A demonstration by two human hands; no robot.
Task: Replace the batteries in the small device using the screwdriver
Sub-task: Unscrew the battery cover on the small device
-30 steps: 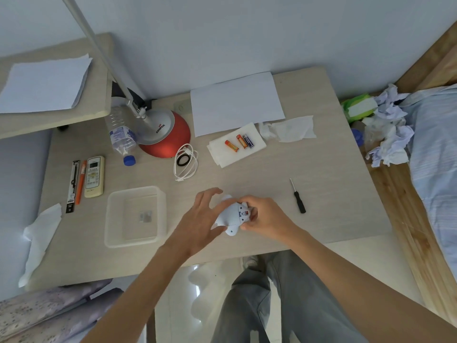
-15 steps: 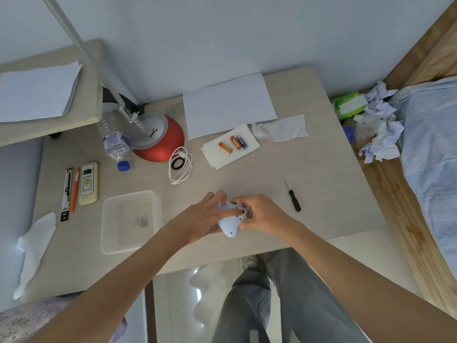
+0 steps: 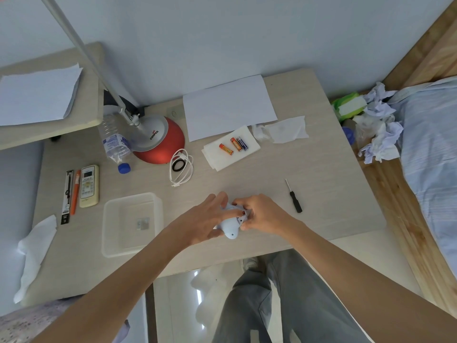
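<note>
A small pale blue device (image 3: pixel 231 229) lies near the table's front edge, held between both hands. My left hand (image 3: pixel 202 222) cups its left side with fingers wrapped over the top. My right hand (image 3: pixel 262 215) grips its right side, fingertips at the open battery bay where a bit of red shows. A small black-handled screwdriver (image 3: pixel 294 198) lies on the table to the right of my right hand, untouched. Three batteries (image 3: pixel 233 145) rest on a folded white tissue (image 3: pixel 215 154) farther back.
A clear plastic tray (image 3: pixel 108 224) with a small part inside sits left of my hands. Behind are a red lamp base (image 3: pixel 168 147), a plastic bottle (image 3: pixel 113 142), a white cable (image 3: pixel 181 169), a remote (image 3: pixel 89 185), pens, paper sheets and tissues. A bed stands at right.
My left hand has closed in from an open, spread pose onto the device's left side. My right hand keeps hold of the device; its fingertips shifted at the battery bay.
</note>
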